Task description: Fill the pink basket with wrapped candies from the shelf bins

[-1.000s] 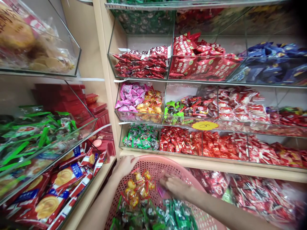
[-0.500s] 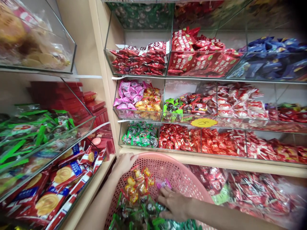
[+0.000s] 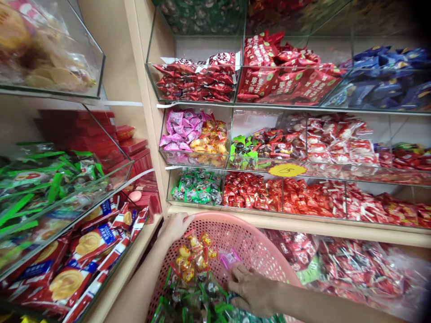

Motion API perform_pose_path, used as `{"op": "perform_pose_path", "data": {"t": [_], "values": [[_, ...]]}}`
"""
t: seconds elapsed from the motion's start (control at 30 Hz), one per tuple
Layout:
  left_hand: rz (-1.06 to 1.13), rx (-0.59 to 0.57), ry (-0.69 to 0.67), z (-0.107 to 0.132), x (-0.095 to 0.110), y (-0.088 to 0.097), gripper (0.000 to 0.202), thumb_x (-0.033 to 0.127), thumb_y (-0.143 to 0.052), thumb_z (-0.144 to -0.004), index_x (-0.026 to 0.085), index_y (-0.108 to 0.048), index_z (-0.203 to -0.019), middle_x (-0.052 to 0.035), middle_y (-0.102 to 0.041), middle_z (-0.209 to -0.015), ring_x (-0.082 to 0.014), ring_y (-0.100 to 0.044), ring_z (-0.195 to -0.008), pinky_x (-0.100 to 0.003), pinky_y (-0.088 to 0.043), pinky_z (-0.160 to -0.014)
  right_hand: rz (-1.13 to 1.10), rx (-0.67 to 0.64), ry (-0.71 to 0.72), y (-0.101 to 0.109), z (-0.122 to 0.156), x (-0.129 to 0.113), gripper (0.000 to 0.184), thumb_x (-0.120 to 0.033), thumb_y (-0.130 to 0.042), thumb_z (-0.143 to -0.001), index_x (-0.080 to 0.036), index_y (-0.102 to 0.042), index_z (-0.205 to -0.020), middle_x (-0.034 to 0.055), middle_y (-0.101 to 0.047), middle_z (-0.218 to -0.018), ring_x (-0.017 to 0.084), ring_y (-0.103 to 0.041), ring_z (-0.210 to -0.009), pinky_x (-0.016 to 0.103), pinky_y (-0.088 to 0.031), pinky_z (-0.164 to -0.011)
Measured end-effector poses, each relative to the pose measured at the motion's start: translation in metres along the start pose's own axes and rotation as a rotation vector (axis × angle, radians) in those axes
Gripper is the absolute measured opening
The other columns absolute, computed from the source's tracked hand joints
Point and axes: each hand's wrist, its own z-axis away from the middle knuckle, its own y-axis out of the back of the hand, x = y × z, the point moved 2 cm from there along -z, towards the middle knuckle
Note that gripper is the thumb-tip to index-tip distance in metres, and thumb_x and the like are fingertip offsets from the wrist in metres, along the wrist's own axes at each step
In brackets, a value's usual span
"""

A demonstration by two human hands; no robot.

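A pink perforated plastic basket (image 3: 266,244) is tilted in front of me beneath the shelves. My left hand (image 3: 175,229) is closed around its upper left rim. Inside the basket, my right hand (image 3: 251,287) has its fingers loosely apart, just below a single purple-wrapped candy (image 3: 229,258); its fingertips partly hide what lies beneath them. Yellow-and-red wrapped candies (image 3: 193,253) are heaped on the left inside the basket. Lower down are many green-wrapped candies (image 3: 198,298), partly covered by my right hand.
Glass-fronted bins hold pink candies (image 3: 182,128), green candies (image 3: 198,186) and red candies (image 3: 251,193). A yellow price tag (image 3: 287,170) is on one bin front. Red-and-blue snack packs (image 3: 77,255) fill a left bin; bagged red candies (image 3: 360,264) lie at lower right.
My right hand has moved slightly right and down, away from the purple candy, which now shows fully. My left hand stays on the rim.
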Motion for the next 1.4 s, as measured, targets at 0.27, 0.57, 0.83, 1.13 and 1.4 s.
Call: {"op": "perform_pose_path", "data": {"t": [0.27,0.57,0.83,1.13,1.4], "values": [[0.016,-0.010,0.002,-0.005,-0.002,-0.004,0.055,0.061,-0.029,-0.087,0.022,-0.066,-0.076,-0.0065,-0.070,-0.079,-0.0192,-0.063,-0.074,-0.025,-0.037,-0.061,-0.055,0.039,-0.028,-0.010,0.021,-0.004,0.037,-0.038,-0.040,-0.086,-0.019,-0.055,-0.114,0.0177,-0.056,-0.115,0.036,-0.050,-0.110,0.060,-0.036,-0.090],[0.014,-0.019,-0.002,0.001,0.003,0.004,0.055,0.061,-0.028,-0.087,0.023,-0.066,-0.078,-0.0078,-0.070,-0.083,-0.0217,-0.063,-0.081,-0.027,-0.038,-0.065,-0.026,0.091,-0.019,-0.005,0.015,-0.004,0.041,-0.040,-0.033,-0.092,-0.017,-0.062,-0.108,0.0155,-0.059,-0.109,0.031,-0.053,-0.109,0.055,-0.029,-0.101],[0.033,-0.017,-0.026,0.000,0.004,0.002,0.056,0.062,-0.028,-0.086,0.022,-0.066,-0.076,-0.0072,-0.070,-0.081,-0.0200,-0.063,-0.079,-0.026,-0.038,-0.066,-0.029,0.151,0.028,0.007,0.009,-0.001,0.043,-0.037,-0.026,-0.096,-0.014,-0.061,-0.103,0.0135,-0.063,-0.101,0.026,-0.059,-0.097,0.044,-0.040,-0.094],[0.031,-0.011,-0.029,-0.003,0.001,-0.002,0.054,0.060,-0.030,-0.087,0.022,-0.066,-0.075,-0.0062,-0.070,-0.079,-0.0194,-0.063,-0.077,-0.026,-0.038,-0.067,0.101,0.251,-0.050,0.023,-0.017,0.015,0.025,-0.017,-0.039,-0.088,-0.018,-0.059,-0.103,0.0083,-0.061,-0.107,0.022,-0.056,-0.096,0.031,-0.045,-0.079],[0.018,-0.016,-0.033,-0.002,0.001,0.001,0.051,0.057,-0.030,-0.088,0.023,-0.066,-0.077,-0.0065,-0.070,-0.080,-0.0196,-0.062,-0.077,-0.026,-0.037,-0.065,0.199,0.207,-0.037,0.020,-0.042,0.029,0.034,-0.007,-0.044,-0.082,-0.013,-0.057,-0.114,0.0131,-0.061,-0.111,0.025,-0.053,-0.104,0.037,-0.041,-0.090]]}}
